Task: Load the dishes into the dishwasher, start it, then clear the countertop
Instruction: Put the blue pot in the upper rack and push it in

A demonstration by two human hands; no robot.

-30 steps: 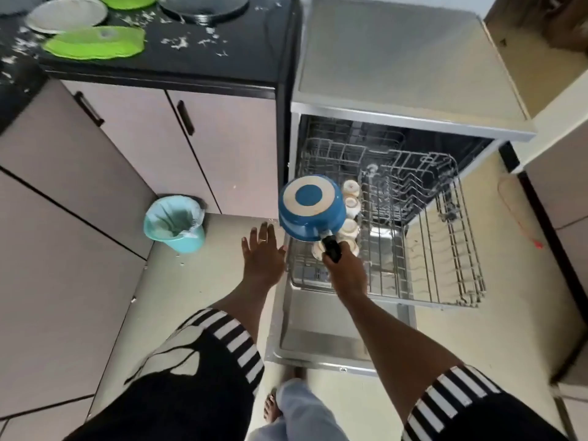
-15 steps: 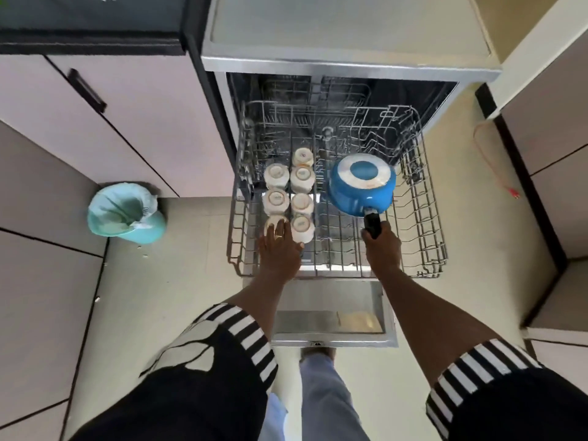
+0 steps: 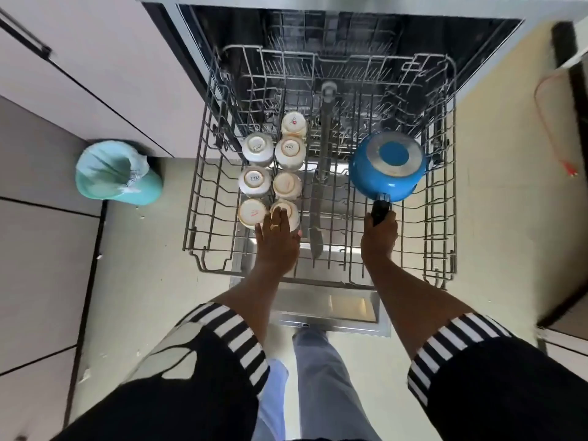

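A blue saucepan point(image 3: 386, 168) hangs upside down over the right side of the pulled-out wire rack point(image 3: 206, 198) of the open dishwasher. My right hand point(image 3: 378, 238) grips its black handle point(image 3: 379, 211). Several white cups point(image 3: 288, 151) stand upside down in two rows on the rack's left side. My left hand point(image 3: 276, 240) lies flat with straight fingers on the nearest cup point(image 3: 291, 211).
The dishwasher door point(image 3: 331, 308) lies open below the rack, above my feet. A teal bin point(image 3: 117, 173) with a liner stands on the floor at the left, against pale cabinets point(image 3: 95, 74). A red cord point(image 3: 553, 135) trails on the floor at the right.
The view has tilted down and closer to the rack. The saucepan has moved from the rack's left side to its right side. My left hand has come to rest on the nearest cup.
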